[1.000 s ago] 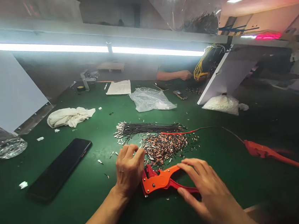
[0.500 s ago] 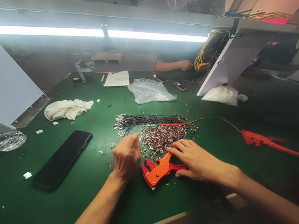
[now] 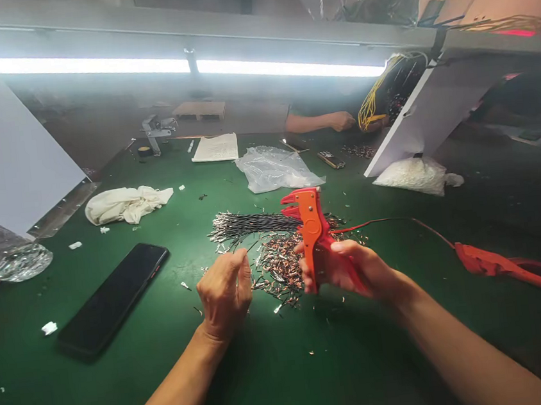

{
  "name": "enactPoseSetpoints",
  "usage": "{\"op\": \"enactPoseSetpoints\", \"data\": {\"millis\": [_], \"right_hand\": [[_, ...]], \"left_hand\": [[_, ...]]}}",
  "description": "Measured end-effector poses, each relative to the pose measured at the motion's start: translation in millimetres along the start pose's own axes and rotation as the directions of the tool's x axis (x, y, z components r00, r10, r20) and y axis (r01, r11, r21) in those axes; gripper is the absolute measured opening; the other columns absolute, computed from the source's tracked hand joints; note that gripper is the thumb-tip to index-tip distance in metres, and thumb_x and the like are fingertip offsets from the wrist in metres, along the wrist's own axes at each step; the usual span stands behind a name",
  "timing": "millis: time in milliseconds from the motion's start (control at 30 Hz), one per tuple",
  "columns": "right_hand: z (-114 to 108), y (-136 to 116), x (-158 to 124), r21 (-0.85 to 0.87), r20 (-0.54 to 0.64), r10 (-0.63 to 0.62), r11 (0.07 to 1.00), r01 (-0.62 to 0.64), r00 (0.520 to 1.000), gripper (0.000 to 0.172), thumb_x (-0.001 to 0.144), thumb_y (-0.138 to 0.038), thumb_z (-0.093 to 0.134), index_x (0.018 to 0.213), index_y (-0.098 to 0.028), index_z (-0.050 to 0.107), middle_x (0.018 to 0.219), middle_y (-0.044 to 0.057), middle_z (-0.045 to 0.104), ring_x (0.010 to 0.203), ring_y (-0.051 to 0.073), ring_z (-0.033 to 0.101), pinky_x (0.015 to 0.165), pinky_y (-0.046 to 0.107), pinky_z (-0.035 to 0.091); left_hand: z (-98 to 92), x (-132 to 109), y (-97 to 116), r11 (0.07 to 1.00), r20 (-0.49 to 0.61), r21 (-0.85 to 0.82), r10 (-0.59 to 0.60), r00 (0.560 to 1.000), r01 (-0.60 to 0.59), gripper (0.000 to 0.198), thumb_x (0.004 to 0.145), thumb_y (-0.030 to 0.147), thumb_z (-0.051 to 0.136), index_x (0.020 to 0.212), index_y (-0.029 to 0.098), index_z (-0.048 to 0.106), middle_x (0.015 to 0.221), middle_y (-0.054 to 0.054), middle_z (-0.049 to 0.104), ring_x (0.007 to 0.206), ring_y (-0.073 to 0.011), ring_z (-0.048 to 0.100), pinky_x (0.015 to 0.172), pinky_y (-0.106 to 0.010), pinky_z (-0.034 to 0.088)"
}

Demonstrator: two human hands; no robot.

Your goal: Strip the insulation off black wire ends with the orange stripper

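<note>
My right hand point(image 3: 355, 268) is wrapped round the handles of an orange and red wire stripper point(image 3: 309, 214), held upright above the table with its jaws at the top, pointing left. My left hand point(image 3: 226, 291) is closed in a pinch, and the tip of a thin dark wire point(image 3: 252, 246) sticks out past its fingers; the rest is hidden in the hand. Behind both hands lies a bundle of black wires point(image 3: 258, 223) with bare or metal ends at the left. Between the hands is a heap of copper and black wire scraps point(image 3: 277, 263).
A black phone point(image 3: 114, 299) lies at left, near a plastic bottle point(image 3: 20, 262) and a white cloth point(image 3: 128, 204). Farther back are a notepad point(image 3: 215, 148) and a plastic bag point(image 3: 279, 168). A red-handled tool point(image 3: 499, 265) lies right. Another person's hand point(image 3: 342, 121) is across the table.
My right hand has closed on the wire stripper and lifted it off the table, turning its jaws upward. My left hand stays nearly in place with the wire. The view has shifted slightly.
</note>
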State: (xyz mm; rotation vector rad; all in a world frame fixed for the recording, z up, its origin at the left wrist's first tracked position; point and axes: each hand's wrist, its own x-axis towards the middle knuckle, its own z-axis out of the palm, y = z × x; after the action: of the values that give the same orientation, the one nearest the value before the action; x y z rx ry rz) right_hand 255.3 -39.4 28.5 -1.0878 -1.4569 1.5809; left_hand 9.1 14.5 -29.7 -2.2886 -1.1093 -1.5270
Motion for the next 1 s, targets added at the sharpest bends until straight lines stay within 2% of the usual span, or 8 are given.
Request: {"op": "enactPoseSetpoints", "data": {"millis": [167, 267, 433, 567, 700, 800, 900, 1000], "right_hand": [[34.4, 16.1, 19.9, 0.393, 0.027, -0.069, 0.918, 0.053, 0.997, 0.056, 0.064, -0.024, 0.047, 0.120, -0.020, 0.048, 0.103, 0.010, 0.062, 0.091, 0.025, 0.063, 0.087, 0.050, 0.049], [40.6, 20.9, 23.1, 0.513, -0.008, -0.078, 0.855, 0.071, 0.997, 0.052, 0.068, -0.022, 0.050, 0.121, -0.021, 0.049, 0.107, 0.009, 0.062, 0.096, 0.026, 0.062, 0.090, 0.051, 0.048], [38.2, 17.5, 18.9, 0.762, -0.035, -0.021, 0.646, 0.040, 0.999, 0.038, 0.078, -0.026, 0.055, 0.115, -0.024, 0.049, 0.106, 0.006, 0.064, 0.103, 0.026, 0.061, 0.092, 0.049, 0.046], [40.5, 14.6, 16.5, 0.793, -0.015, -0.035, 0.608, 0.033, 0.999, 0.040, 0.076, -0.037, 0.061, 0.111, -0.024, 0.047, 0.098, 0.006, 0.064, 0.092, 0.024, 0.063, 0.078, 0.037, 0.047], [46.6, 15.1, 11.3, 0.782, 0.021, -0.090, 0.622, 0.039, 0.996, 0.046, 0.075, -0.045, 0.063, 0.113, -0.025, 0.046, 0.090, 0.003, 0.060, 0.084, 0.023, 0.060, 0.080, 0.043, 0.047], [47.3, 15.4, 3.8, 0.692, 0.018, -0.154, 0.716, 0.099, 0.988, 0.051, 0.076, -0.045, 0.063, 0.119, -0.024, 0.045, 0.090, 0.003, 0.057, 0.083, 0.022, 0.058, 0.088, 0.053, 0.044], [41.6, 14.5, -4.5, 0.504, -0.003, -0.178, 0.850, 0.155, 0.984, 0.053, 0.072, -0.027, 0.069, 0.120, -0.019, 0.047, 0.098, 0.006, 0.059, 0.088, 0.023, 0.060, 0.089, 0.047, 0.043], [34.3, 14.6, -10.2, 0.443, 0.085, -0.178, 0.888, 0.123, 0.980, 0.055, 0.069, -0.025, 0.069, 0.121, -0.015, 0.051, 0.106, 0.011, 0.063, 0.090, 0.023, 0.059, 0.082, 0.040, 0.044]], "left_hand": [[0.0, 2.0, 2.8, 0.998, 0.037, -0.026, 0.064, 0.997, -0.063, 0.015, 0.089, 0.011, 0.057, 0.101, 0.019, 0.059, 0.070, 0.000, 0.065, 0.062, -0.0127, 0.062, 0.063, -0.022, 0.046], [0.4, 1.7, 5.1, 0.995, 0.061, -0.053, 0.088, 0.994, -0.084, 0.016, 0.088, 0.011, 0.057, 0.102, 0.019, 0.059, 0.070, 0.000, 0.065, 0.061, -0.0124, 0.061, 0.063, -0.022, 0.046], [2.4, 0.0, 5.9, 0.991, 0.093, -0.100, 0.095, 0.991, -0.086, 0.014, 0.088, 0.011, 0.057, 0.100, 0.018, 0.060, 0.073, -0.001, 0.066, 0.062, -0.0120, 0.061, 0.061, -0.022, 0.046], [4.0, -0.2, 5.1, 0.990, 0.097, -0.121, 0.083, 0.992, -0.071, 0.015, 0.086, 0.010, 0.059, 0.099, 0.018, 0.061, 0.075, -0.002, 0.067, 0.061, -0.0112, 0.060, 0.060, -0.021, 0.045], [5.0, -0.6, 4.5, 0.991, 0.110, -0.121, 0.079, 0.991, -0.065, 0.013, 0.085, 0.009, 0.060, 0.096, 0.017, 0.062, 0.075, -0.001, 0.067, 0.060, -0.0111, 0.060, 0.060, -0.021, 0.045], [3.7, -0.8, 4.9, 0.991, 0.088, -0.120, 0.065, 0.994, -0.054, 0.015, 0.085, 0.009, 0.060, 0.097, 0.017, 0.062, 0.077, -0.002, 0.067, 0.061, -0.0107, 0.059, 0.061, -0.021, 0.046], [-0.1, 1.2, 6.2, 0.989, 0.031, -0.150, 0.018, 0.999, -0.014, 0.018, 0.085, 0.007, 0.060, 0.100, 0.018, 0.062, 0.077, -0.001, 0.064, 0.062, -0.0102, 0.058, 0.061, -0.021, 0.046], [-5.5, 6.6, 6.4, 0.986, -0.030, -0.165, -0.016, 0.999, 0.011, 0.022, 0.085, 0.006, 0.060, 0.102, 0.019, 0.061, 0.077, 0.000, 0.062, 0.065, -0.0110, 0.057, 0.062, -0.022, 0.046]]}}
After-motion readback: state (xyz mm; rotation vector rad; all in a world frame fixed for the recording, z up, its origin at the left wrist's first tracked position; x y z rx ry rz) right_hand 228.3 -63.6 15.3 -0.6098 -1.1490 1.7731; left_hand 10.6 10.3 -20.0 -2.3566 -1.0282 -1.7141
